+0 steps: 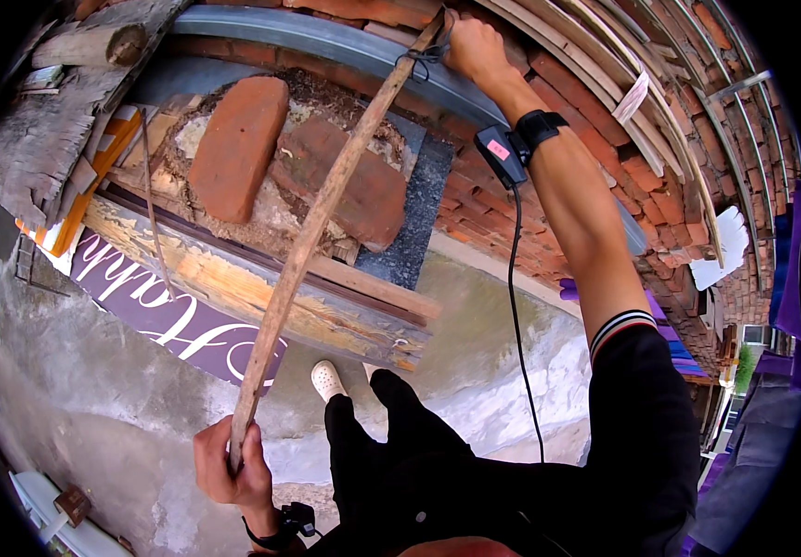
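In the head view, a long, slightly crooked wooden stick [303, 243] runs slantwise across the middle, from the lower left to the top, with a person's hand at each end. The left hand [233, 464] is wrapped round its lower end, thumb and fingers closed on the wood. The right hand [477, 46] is closed at the upper end, where a dark cord [426, 54] is looped round the stick (its fingertips are hidden, so I cannot tell how much of the grip is on wood and how much on cord). The right wrist wears a black strap [542, 128] with a small black box [501, 153] beside it, from which a black cable [521, 343] hangs toward the body. Seen past the stick, a reddish brick [239, 148] lies to its left on a rough, crumbly bed, and a darker brick [354, 190] sits just beside that one, partly crossed by the stick. Nearer the person is a weathered plank [206, 269] with peeling pale wood, and along its near side a purple sign [155, 306] with white lettering. A dark speckled slab [426, 204] shows right of the bricks, and a grey metal beam [326, 32] passes beyond them. A pale clog [328, 381] on one foot rests on the concrete floor [141, 408].
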Available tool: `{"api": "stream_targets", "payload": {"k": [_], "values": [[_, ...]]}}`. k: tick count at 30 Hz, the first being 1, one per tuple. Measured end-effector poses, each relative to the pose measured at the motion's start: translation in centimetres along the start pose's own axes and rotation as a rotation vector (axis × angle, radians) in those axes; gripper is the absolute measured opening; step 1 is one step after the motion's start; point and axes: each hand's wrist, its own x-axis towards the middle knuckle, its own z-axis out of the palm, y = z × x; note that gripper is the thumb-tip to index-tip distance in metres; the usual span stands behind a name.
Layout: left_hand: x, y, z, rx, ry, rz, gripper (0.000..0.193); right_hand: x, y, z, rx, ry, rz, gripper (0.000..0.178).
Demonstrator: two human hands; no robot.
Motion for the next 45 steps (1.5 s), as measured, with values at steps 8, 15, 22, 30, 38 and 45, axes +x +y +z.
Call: {"api": "stream_targets", "payload": {"k": [8, 15, 22, 30, 38, 45], "values": [[0.5, -0.1, -1.0, -0.012, 0.002, -0.051, 0.018, -0.9, 2.1, -2.2, -0.119, 0.105, -0.059, 0.037], [0.6, -0.6, -0.8, -0.014, -0.002, -0.026, 0.018, -3.3, -2.5, 0.4, 0.137, 0.159, -0.238, 0.049], [1.0, -0.5, -0.9, -0.010, 0.004, 0.011, 0.020, -5.0, -0.4, -0.7, 0.319, 0.238, -0.391, 0.066], [1.4, -0.4, -1.0, -0.026, -0.005, 0.056, 0.018, -6.0, -1.3, -1.9, 0.231, 0.167, -0.237, 0.072], [1.4, -0.4, -0.7, -0.054, -0.002, 0.034, 0.018, -6.8, 1.6, -0.9, 0.118, 0.057, -0.226, 0.070], [1.5, -0.6, -0.5, -0.072, 0.002, 0.037, 0.017, -8.0, -1.2, -2.6, 0.126, 0.010, -0.121, 0.062]]}}
